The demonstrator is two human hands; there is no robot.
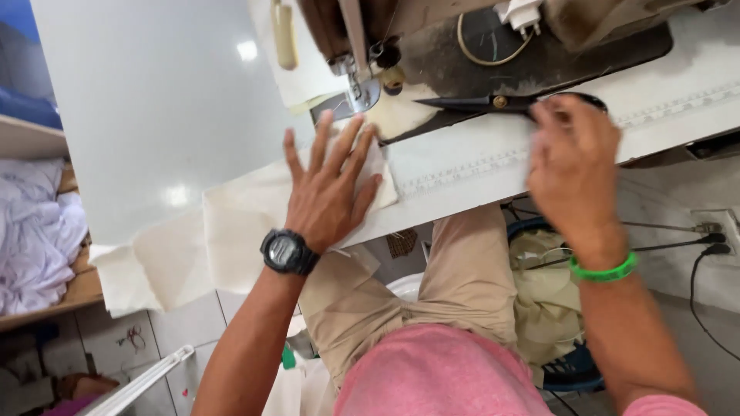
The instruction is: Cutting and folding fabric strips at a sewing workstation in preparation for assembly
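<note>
From the head camera, the person sat at a white sewing bench [154,115] and looked down at both hands. The left hand [327,189] lay flat on a piece of cream cloth [231,223]. Its fingers [344,142] were spread wide apart and pressed the cloth down, gripping nothing. A black watch [287,251] sat on that wrist. The cloth lay on the bench, with one end just under the metal presser foot [361,94] of the sewing machine [462,38], and the other end hung off the near edge of the bench.

The right hand [574,173] was on the bench, well apart from the left hand. It was blurry. Its fingertips touched the handle end of a pair of black scissors [478,102]. I could not tell if the fingers were closed on the handles or only resting there. The scissors lay flat on the dark base of the machine, with the blades pointing toward the presser foot. A green band [605,270] was around the right wrist.

A printed ruler strip [462,166] ran along the bench front between the two hands. White cloth [35,223] was piled on a wooden shelf [46,296] at the left.
</note>
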